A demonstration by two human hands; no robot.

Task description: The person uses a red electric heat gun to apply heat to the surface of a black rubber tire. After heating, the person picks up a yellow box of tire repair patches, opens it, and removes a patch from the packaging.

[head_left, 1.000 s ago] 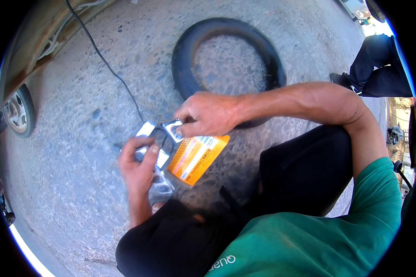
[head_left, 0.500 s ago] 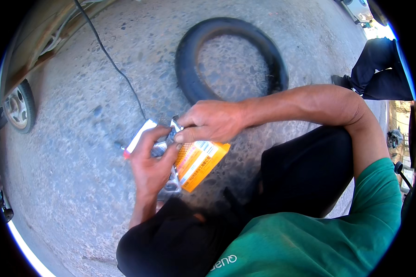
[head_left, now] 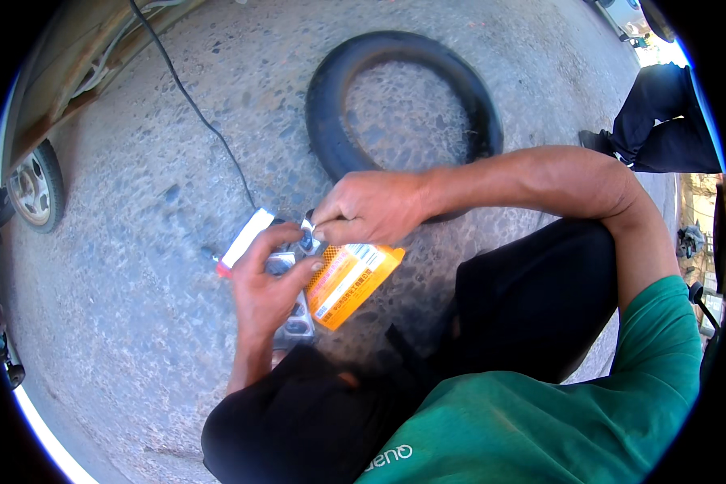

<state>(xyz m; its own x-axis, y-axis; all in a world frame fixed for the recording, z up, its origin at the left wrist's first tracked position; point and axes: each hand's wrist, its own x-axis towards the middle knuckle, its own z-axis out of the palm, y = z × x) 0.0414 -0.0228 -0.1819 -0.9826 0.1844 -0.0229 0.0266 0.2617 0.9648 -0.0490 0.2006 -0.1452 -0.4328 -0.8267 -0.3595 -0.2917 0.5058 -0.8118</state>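
My left hand (head_left: 262, 286) is closed around a silver sheet (head_left: 298, 324) with dark oval patches, held together with an orange printed package (head_left: 353, 284). A white strip-like piece (head_left: 247, 240) with a red end sticks out beyond its fingers. My right hand (head_left: 375, 208) comes across from the right and pinches a small silver-backed dark patch (head_left: 308, 235) between thumb and fingers. That patch sits just above my left thumb; whether it still joins the sheet I cannot tell.
Beyond my hands, a black tyre-like ring (head_left: 324, 121) lies on the rough concrete floor (head_left: 137, 306). A dark cable (head_left: 194, 105) runs down toward my left hand. A car wheel (head_left: 36, 189) stands at the left. Another person's dark-clothed leg (head_left: 661, 113) is at the right.
My right hand has shifted slightly up and away from my left thumb, and more of the small patch shows between them. The orange package has tilted a little.
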